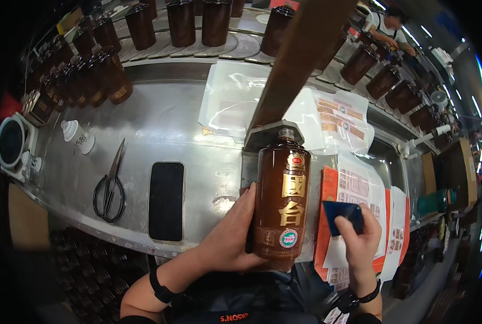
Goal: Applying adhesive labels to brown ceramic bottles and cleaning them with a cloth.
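A brown glazed bottle point(273, 210) with gold characters and a small round label stands in front of me at the metal table's near edge. My left hand point(234, 229) is wrapped round its lower left side, the fingers partly hidden behind it. To the right of the bottle, my right hand point(362, 237) pinches a dark blue flat scraper point(344, 211). The scraper is apart from the bottle, above printed label sheets point(354, 183) and an orange sheet point(328, 189).
Black-handled scissors point(110, 189), a dark phone point(166, 201) and a white squeeze bottle point(79, 136) lie on the metal table point(138, 129) at left. A slanted post point(300, 59) rises behind the bottle. Several brown bottles ride a curved conveyor point(235, 46); a person point(389, 29) works far right.
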Motion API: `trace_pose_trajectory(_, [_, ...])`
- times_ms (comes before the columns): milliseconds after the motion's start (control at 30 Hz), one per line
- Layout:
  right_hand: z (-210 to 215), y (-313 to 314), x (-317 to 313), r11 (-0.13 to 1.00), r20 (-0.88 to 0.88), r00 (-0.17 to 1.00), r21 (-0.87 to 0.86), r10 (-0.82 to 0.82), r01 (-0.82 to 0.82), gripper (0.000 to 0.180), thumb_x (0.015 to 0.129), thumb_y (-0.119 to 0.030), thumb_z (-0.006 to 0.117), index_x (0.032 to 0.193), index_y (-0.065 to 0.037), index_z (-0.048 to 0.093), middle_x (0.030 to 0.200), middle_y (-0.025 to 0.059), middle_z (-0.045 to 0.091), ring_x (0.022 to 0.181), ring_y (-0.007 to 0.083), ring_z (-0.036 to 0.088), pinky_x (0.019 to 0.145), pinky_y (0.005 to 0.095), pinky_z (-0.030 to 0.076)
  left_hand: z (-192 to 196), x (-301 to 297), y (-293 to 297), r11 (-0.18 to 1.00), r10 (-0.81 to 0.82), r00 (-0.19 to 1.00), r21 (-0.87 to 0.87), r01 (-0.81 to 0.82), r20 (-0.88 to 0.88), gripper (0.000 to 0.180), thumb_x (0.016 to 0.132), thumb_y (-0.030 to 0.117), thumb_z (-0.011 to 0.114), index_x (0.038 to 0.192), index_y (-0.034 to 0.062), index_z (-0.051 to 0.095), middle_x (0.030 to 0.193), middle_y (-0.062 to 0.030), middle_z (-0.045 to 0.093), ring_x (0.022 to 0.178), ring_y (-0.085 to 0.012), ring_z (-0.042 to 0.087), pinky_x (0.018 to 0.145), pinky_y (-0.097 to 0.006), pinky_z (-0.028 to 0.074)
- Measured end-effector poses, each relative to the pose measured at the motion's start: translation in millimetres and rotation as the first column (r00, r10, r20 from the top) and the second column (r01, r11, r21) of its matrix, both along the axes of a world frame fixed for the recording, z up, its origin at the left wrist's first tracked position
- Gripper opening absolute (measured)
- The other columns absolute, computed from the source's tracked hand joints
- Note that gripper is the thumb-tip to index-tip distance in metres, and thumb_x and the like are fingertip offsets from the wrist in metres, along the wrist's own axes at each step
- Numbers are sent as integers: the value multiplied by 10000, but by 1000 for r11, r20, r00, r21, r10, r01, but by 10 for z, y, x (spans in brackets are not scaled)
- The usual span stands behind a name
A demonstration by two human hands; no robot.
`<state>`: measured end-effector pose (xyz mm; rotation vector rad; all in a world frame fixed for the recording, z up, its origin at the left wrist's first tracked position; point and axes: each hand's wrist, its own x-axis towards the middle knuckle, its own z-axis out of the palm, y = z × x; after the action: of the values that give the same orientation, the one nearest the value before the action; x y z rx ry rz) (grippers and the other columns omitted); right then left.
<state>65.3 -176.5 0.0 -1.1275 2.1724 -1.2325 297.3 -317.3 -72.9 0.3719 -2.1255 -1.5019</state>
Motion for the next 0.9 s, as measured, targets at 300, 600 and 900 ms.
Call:
trace_pose_trajectory(300, [-303,95,101,995,-19,997,73,76,-75,221,787,-100,810,939,2,686,797,70,651,676,134,591,628,276,480,36,-35,-24,988,23,997,-153,-11,77,841,780,302,800,1474,51,398,1507,-158,438,1479,-407,247,1218,-572,-29])
trace_pose_trajectory(600, [121,-147,454,945,41,948,-103,316,-310,341,813,-82,808,1119,-26,667,993,96,711,896,146,687,761,273,536,9,32,121,954,295,944,-100,-282,149,1342,652,407,918,1556,-70,47,1595,-285,192,1502,-457,149,1226,-514,137])
trace_pose_trajectory(900, [9,-18,434,977,263,950,-172,170,-127,260,851,-94,773,1066,1,662,880,90,689,775,177,673,692,277,520,2,49,52,992,121,969,-58,-111,214,1227,706,346,879,1560,-57,95,1589,-292,207,1488,-464,191,1204,-504,190])
